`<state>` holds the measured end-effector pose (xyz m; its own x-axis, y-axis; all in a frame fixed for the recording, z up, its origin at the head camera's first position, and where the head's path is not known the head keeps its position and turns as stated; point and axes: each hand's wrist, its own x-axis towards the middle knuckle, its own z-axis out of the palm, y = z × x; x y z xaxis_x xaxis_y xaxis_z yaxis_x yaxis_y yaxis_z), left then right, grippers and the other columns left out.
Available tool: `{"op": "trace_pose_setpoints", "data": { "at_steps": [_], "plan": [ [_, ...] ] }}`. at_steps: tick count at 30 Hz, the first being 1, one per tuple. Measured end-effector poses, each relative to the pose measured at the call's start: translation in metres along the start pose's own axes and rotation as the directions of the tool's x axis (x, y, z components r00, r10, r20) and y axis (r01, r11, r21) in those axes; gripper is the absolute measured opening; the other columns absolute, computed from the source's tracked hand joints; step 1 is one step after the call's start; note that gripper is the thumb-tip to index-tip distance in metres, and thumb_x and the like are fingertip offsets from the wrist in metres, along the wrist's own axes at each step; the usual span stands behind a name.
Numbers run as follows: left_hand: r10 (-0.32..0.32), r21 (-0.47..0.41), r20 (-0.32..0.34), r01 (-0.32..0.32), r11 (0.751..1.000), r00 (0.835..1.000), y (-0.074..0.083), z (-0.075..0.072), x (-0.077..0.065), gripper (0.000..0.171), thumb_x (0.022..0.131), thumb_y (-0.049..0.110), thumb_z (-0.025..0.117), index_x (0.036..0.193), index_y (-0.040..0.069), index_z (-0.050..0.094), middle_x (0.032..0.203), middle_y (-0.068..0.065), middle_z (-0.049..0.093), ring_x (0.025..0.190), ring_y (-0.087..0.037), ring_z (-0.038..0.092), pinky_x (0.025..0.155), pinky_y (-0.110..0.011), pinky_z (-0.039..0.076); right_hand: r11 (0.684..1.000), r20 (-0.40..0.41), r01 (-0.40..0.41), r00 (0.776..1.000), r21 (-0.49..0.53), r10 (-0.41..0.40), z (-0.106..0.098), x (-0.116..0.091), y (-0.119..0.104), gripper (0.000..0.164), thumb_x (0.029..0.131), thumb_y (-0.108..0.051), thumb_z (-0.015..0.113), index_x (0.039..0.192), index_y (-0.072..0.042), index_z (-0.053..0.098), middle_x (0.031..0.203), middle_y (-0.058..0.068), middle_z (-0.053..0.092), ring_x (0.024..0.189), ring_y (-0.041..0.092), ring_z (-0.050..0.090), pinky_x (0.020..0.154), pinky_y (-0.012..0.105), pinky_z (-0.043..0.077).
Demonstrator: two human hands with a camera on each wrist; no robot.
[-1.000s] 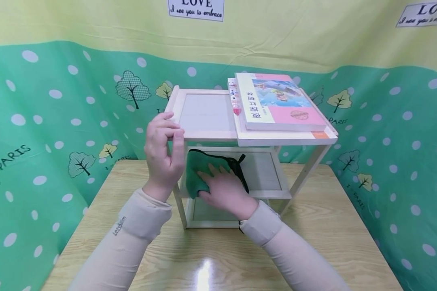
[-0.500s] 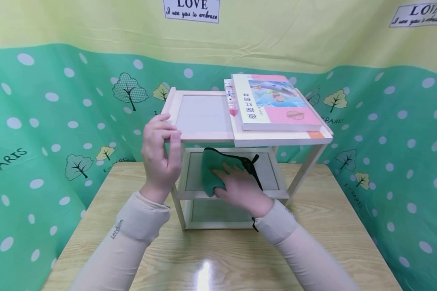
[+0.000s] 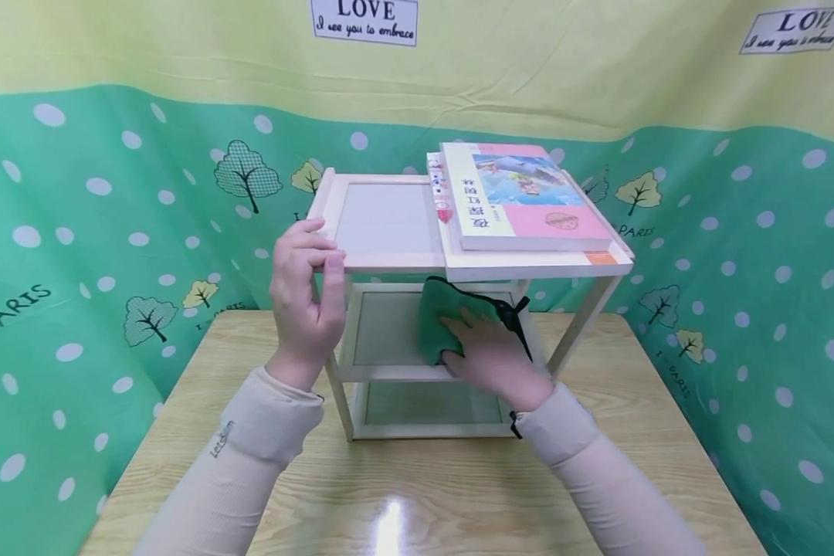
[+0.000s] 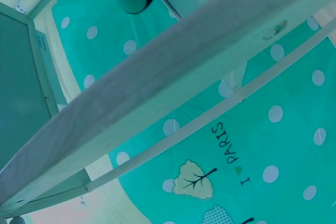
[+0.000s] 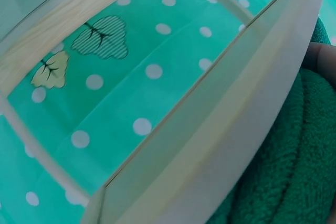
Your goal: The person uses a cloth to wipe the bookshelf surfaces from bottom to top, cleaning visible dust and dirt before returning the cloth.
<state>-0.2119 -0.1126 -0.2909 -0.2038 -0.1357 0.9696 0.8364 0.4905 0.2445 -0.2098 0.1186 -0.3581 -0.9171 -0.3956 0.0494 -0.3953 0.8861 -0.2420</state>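
Press evenly on the green, black-edged terry cloth, lying on the right part of the flat grey middle shelf, with the right hand palm down, fingers apart and laid along the fabric rather than clamped on it. Best to wipe in slow, overlapping strokes out to the frame, without bunching the fabric. Brace with the left hand, clasped over the near left top corner of the white wooden rack, to avoid rocking the pink-and-cream book on top.
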Motion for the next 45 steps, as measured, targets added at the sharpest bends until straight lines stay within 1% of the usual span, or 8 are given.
{"op": "trace_pose_setpoints", "data": {
  "at_steps": [11,20,23,25,27,30,34,45],
  "plan": [
    [-0.005,0.013,0.006,0.005,1.000,1.000,0.000,-0.001,0.000,0.017,0.090,0.009,0.048,0.081,-0.005,0.053,0.091,-0.025,0.058,0.114,-0.040,0.059,0.111,-0.047,0.044,0.998,-0.110,0.034,0.993,-0.061,-0.040,-0.004,-0.007,0.015,0.055,0.093,-0.032,0.058,0.142,-0.010,0.054,0.147,0.024,0.049,0.129,0.043,0.054,0.101,0.060,0.051],
    [0.001,0.004,0.000,-0.001,1.000,1.000,0.001,0.000,0.002,0.018,0.090,0.008,0.048,0.080,-0.005,0.052,0.090,-0.025,0.058,0.113,-0.040,0.059,0.111,-0.048,0.044,0.999,-0.084,0.044,0.995,-0.032,-0.047,-0.007,-0.009,0.022,0.057,0.094,-0.034,0.057,0.146,-0.012,0.049,0.153,0.021,0.042,0.135,0.042,0.048,0.098,0.055,0.054],
    [-0.001,0.005,0.004,0.001,1.000,1.000,0.001,-0.001,0.001,0.017,0.090,0.008,0.048,0.080,-0.005,0.052,0.090,-0.025,0.058,0.113,-0.040,0.059,0.111,-0.047,0.044,0.999,-0.068,0.038,0.997,0.019,-0.037,-0.009,-0.011,0.025,0.056,0.094,-0.032,0.056,0.147,-0.013,0.048,0.154,0.020,0.040,0.097,0.034,0.069,0.078,0.044,0.058],
    [-0.003,0.005,0.008,0.003,1.000,1.000,0.001,-0.001,0.001,0.017,0.090,0.008,0.048,0.080,-0.005,0.053,0.090,-0.025,0.058,0.113,-0.040,0.059,0.111,-0.047,0.044,0.997,-0.060,0.026,0.998,0.066,-0.022,-0.010,-0.014,0.027,0.055,0.094,-0.030,0.055,0.147,-0.014,0.049,0.155,0.018,0.041,0.066,0.025,0.062,0.063,0.037,0.052],
    [-0.003,0.005,0.013,0.003,1.000,1.000,0.002,-0.001,0.000,0.016,0.090,0.007,0.048,0.081,-0.005,0.053,0.090,-0.025,0.058,0.113,-0.040,0.059,0.111,-0.047,0.044,0.994,-0.054,0.016,0.998,0.107,-0.010,-0.011,-0.016,0.028,0.054,0.094,-0.029,0.054,0.146,-0.014,0.050,0.154,0.017,0.041,0.055,0.019,0.048,0.060,0.033,0.046],
    [-0.003,0.002,0.011,0.003,1.000,1.000,0.003,-0.001,0.000,0.015,0.089,0.007,0.048,0.081,-0.005,0.053,0.091,-0.024,0.058,0.113,-0.039,0.059,0.111,-0.047,0.045,0.991,-0.069,0.035,0.997,0.129,-0.026,-0.010,-0.022,0.030,0.053,0.094,-0.029,0.052,0.145,-0.013,0.051,0.154,0.017,0.043,0.090,0.030,0.067,0.084,0.045,0.055],
    [0.000,0.005,0.009,0.000,1.000,1.000,0.001,-0.001,0.000,0.016,0.090,0.008,0.048,0.081,-0.005,0.053,0.091,-0.024,0.058,0.113,-0.039,0.059,0.111,-0.047,0.045,0.990,-0.108,0.075,0.992,0.118,-0.062,-0.007,-0.029,0.031,0.051,0.095,-0.030,0.052,0.143,-0.013,0.053,0.152,0.017,0.045,0.139,0.041,0.044,0.112,0.067,0.035],
    [0.011,0.003,-0.002,-0.011,1.000,1.000,0.001,-0.001,0.000,0.015,0.089,0.007,0.048,0.081,-0.005,0.052,0.089,-0.025,0.058,0.112,-0.040,0.060,0.110,-0.049,0.045,0.984,-0.210,0.167,0.966,0.059,-0.151,-0.002,-0.047,0.028,0.049,0.092,-0.023,0.057,0.139,-0.008,0.057,0.147,0.019,0.050,0.134,0.045,0.048,0.108,0.066,0.040]
  ]
}}
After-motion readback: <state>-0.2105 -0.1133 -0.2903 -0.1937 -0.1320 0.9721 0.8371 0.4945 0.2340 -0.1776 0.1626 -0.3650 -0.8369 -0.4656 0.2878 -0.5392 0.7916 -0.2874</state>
